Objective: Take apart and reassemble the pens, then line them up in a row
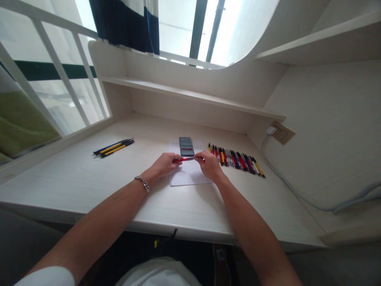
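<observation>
Between my two hands lies a red pen (187, 159), held level above a white sheet of paper (190, 177). My left hand (168, 164) pinches its red end. At the other end, the fingers of my right hand (208, 163) are closed on the dark tip; whether that is a cap or the point I cannot make out. Just beyond the hands, a phone (186, 146) rests on the desk at the paper's far edge. Right of my right hand, several pens (235, 159) in red, yellow, blue, black and clear lie side by side in a row.
A small pile of yellow and blue pens (114, 147) lies at the left of the desk (89, 180). A shelf (190, 93) runs along the back. On the right wall, a plug sits in a socket (282, 133), its cable (293, 190) trailing down by the desk edge.
</observation>
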The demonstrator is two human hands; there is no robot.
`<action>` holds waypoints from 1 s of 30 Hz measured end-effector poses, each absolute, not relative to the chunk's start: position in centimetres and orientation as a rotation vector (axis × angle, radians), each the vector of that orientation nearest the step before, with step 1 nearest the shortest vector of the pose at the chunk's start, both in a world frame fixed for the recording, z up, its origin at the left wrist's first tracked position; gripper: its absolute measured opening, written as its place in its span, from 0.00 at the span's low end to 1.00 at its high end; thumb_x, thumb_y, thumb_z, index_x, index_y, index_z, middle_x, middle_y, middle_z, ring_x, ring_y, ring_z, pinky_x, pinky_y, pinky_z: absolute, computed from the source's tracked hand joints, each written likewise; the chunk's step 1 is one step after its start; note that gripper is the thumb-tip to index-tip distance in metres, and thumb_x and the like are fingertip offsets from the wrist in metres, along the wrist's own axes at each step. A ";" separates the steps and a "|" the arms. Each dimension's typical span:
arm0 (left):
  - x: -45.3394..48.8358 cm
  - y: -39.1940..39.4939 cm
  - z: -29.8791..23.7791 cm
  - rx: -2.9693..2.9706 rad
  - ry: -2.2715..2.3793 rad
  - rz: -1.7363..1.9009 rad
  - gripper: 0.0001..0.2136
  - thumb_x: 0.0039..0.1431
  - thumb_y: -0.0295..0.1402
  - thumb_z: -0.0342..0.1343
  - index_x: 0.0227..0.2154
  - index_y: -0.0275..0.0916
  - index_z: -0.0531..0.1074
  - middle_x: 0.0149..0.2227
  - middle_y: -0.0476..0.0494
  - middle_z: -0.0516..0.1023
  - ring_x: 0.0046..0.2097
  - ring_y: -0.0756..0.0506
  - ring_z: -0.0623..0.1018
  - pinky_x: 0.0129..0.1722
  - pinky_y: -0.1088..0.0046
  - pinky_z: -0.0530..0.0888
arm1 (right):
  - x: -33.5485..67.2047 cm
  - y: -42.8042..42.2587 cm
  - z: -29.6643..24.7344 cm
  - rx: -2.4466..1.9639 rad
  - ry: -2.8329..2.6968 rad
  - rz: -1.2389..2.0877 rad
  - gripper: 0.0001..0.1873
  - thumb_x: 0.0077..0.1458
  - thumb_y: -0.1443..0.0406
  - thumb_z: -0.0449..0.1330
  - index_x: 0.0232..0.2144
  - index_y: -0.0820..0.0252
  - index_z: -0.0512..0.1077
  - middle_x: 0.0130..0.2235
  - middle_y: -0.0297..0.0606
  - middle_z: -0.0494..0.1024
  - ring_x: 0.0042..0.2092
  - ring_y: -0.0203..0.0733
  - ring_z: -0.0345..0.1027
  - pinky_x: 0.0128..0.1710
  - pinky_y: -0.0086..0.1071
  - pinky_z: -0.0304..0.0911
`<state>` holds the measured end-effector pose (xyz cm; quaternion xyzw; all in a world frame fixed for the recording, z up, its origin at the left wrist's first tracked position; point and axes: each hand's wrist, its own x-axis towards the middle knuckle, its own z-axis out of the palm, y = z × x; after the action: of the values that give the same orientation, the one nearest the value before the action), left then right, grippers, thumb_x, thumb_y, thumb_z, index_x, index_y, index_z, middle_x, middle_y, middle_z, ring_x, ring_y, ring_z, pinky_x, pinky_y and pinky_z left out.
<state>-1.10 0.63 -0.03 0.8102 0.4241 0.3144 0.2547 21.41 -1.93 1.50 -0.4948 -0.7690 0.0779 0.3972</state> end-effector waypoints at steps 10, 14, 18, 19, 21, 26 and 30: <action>-1.4 0.9 0.2 2.170 1.194 0.861 0.12 0.56 0.33 0.57 0.41 0.37 0.81 0.34 0.42 0.83 0.33 0.46 0.76 0.36 0.71 0.70 | 21.2 -0.7 0.1 -1.313 -1.827 0.427 0.18 0.51 0.73 0.64 0.45 0.57 0.77 0.40 0.38 0.81 0.38 0.39 0.74 0.43 0.34 0.68; -1.6 1.2 0.0 2.170 1.198 0.882 0.11 0.57 0.34 0.57 0.40 0.38 0.81 0.36 0.43 0.83 0.35 0.45 0.76 0.37 0.71 0.70 | 21.0 0.5 -0.9 -1.450 -1.977 0.217 0.11 0.57 0.70 0.61 0.41 0.57 0.80 0.42 0.43 0.80 0.43 0.44 0.73 0.48 0.38 0.66; -1.7 1.4 -0.1 2.197 1.186 0.877 0.11 0.58 0.34 0.56 0.39 0.39 0.81 0.35 0.43 0.83 0.35 0.45 0.76 0.36 0.70 0.69 | 20.2 1.3 -1.5 -1.532 -2.067 0.099 0.11 0.58 0.67 0.62 0.42 0.53 0.81 0.41 0.44 0.79 0.45 0.46 0.71 0.48 0.38 0.64; -1.8 1.4 -0.1 2.199 1.187 0.877 0.11 0.58 0.34 0.56 0.39 0.39 0.81 0.35 0.43 0.83 0.34 0.45 0.76 0.36 0.70 0.69 | 20.0 1.5 -1.5 -1.553 -2.074 0.070 0.10 0.57 0.66 0.63 0.41 0.52 0.81 0.40 0.43 0.78 0.44 0.46 0.70 0.47 0.37 0.64; -1.8 1.5 -0.1 2.199 1.192 0.876 0.11 0.58 0.34 0.56 0.39 0.39 0.81 0.34 0.43 0.82 0.34 0.45 0.76 0.35 0.70 0.68 | 19.7 1.7 -1.5 -1.580 -2.084 0.001 0.08 0.54 0.66 0.65 0.37 0.51 0.82 0.38 0.41 0.78 0.42 0.44 0.70 0.43 0.34 0.64; -1.9 1.6 -0.3 2.202 1.173 0.864 0.11 0.58 0.35 0.56 0.38 0.38 0.81 0.33 0.44 0.82 0.33 0.46 0.75 0.35 0.71 0.67 | 19.9 1.5 -0.5 -1.606 -2.160 -0.062 0.04 0.54 0.68 0.65 0.30 0.53 0.80 0.34 0.41 0.79 0.39 0.45 0.70 0.40 0.34 0.63; -1.8 1.5 -0.2 2.179 1.188 0.876 0.11 0.58 0.34 0.56 0.38 0.37 0.81 0.33 0.43 0.82 0.33 0.45 0.75 0.35 0.69 0.68 | 21.7 0.7 0.4 -1.606 -2.069 0.120 0.07 0.58 0.68 0.61 0.36 0.55 0.79 0.34 0.40 0.80 0.36 0.45 0.72 0.38 0.35 0.64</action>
<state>-1.82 1.52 -0.23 0.8012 0.4368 0.3221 0.2521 21.68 0.75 0.37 -0.5919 -0.7626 0.0441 0.2572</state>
